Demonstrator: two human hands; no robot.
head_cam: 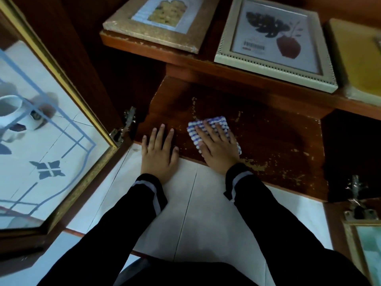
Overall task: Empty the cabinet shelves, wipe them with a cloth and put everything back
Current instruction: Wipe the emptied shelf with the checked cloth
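- Right hand [216, 149] palm down on the cloth [215, 120], fingers straight and a little spread, pressing rather than gripping; wrist over the shelf's front edge.
- Cloth folded small, blue and white checked, lying on the bottom shelf [272, 139] near the front edge and left of its middle, half covered by the hand.
- Left hand [159, 150] flat and relaxed, holding nothing; fingertips on the shelf's front left part, heel over the floor tiles [185, 213], just beside the cloth with a narrow gap between.
- Bare wood behind and to the right of the cloth, running to the dark inner wall on the right; finish worn, with pale chips along the front edge and in a line near the cloth.
- Upper shelf [185, 58] overhanging the back of the bottom shelf, its front edge chipped too.
- On that upper shelf: a gold picture frame [123, 23] at the left, lying flat and jutting past the edge; a cream picture frame [276, 42] with a leaf print beside it, close to the edge; a yellow book [358, 58] at the far right, partly cut off.
- Left glass door [41, 151] swung wide, gold-rimmed, well left of the left hand; metal hinge [127, 122] near the shelf's front left corner.
- White mug [12, 112] seen through the glass, blurred.
- Right door [365, 244] open at the lower right, only a corner in view, its hinge [356, 195] past the shelf's right end.
- Black sleeves with grey cuff stripes reaching in over the tiles.
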